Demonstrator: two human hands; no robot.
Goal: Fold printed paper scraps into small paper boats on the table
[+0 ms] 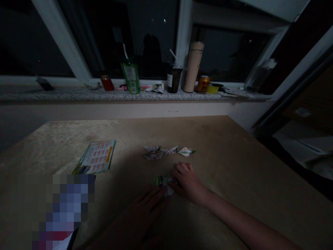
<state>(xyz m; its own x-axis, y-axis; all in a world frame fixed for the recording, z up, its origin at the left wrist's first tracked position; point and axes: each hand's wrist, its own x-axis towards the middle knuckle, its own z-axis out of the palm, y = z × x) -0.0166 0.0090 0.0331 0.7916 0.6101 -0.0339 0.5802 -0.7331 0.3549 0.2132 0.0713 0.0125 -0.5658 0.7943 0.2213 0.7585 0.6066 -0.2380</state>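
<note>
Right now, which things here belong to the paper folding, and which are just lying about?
In use: small folded paper under left hand and right hand; finished folded pieces; printed sheets.
Lying about: red can, green cup, dark cup, flask, orange can.

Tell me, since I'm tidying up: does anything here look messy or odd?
Only crumpled paper scraps lying loose on the windowsill among upright cups. The folded paper pieces on the table sit in a tidy row.

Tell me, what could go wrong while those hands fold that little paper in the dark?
The room is dim, so the crease under the left hand and right hand on the small folded paper may come out crooked. A sweeping arm might also scatter the finished folded pieces lying just beyond on the table.
</note>
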